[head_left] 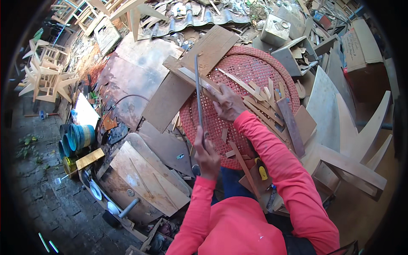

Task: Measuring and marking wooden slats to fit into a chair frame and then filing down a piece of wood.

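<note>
My left hand (205,154) grips the near end of a long narrow grey metal blade (198,91) that runs away from me. It lies across a pale wood strip (193,78). My right hand (228,103) presses on that strip atop a round red perforated plastic surface (255,68). Several thin wood offcuts (263,95) lie scattered on the red surface to the right of my right hand. A brown board (210,49) lies under the strip's far end.
Plywood sheets (146,178) and boards cover the ground on the left. Blue buckets (80,137) lie at far left, unfinished pale wood frames (46,74) beyond them. Curved wood pieces (361,140) and grey boxes (293,53) stand on the right. A yellow-handled tool (262,170) lies near my lap.
</note>
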Tool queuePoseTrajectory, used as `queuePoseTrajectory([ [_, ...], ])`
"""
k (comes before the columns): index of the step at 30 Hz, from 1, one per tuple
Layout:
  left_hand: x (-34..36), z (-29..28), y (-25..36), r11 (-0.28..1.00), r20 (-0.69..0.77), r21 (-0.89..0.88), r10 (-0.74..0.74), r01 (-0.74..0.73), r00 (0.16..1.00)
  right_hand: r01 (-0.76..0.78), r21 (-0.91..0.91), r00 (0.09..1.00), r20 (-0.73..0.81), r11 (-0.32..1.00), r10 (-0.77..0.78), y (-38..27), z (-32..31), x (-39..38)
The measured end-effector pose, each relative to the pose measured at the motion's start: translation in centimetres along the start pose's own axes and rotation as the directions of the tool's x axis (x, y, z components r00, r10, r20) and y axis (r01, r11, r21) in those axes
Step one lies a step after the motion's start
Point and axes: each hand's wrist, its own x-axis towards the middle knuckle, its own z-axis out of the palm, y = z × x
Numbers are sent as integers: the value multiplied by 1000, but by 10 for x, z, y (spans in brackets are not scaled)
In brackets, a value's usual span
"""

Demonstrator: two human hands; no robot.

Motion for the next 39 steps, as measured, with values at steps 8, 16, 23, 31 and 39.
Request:
queuePoseTrajectory([
  [8,43,27,-21,982,-30,90,172,-169,985,-8,-1,1000,-12,1000,8,-3,2,-8],
  [16,-16,-3,-11,984,-65,14,178,-178,982,37,-19,998,-46,999,-38,2,5,-7],
  [23,30,18,-32,998,27,-69,10,-8,1000,-13,-21,1000,0,1000,13,-5,-1,-1],
  [31,44,19,-21,997,4,-23,68,-68,998,3,-26,999,-36,1000,-4,-4,1,-5],
  [39,-34,-26,-2,999,53,-28,-42,43,998,6,-28,999,-49,1000,-7,-6,0,-4],
])
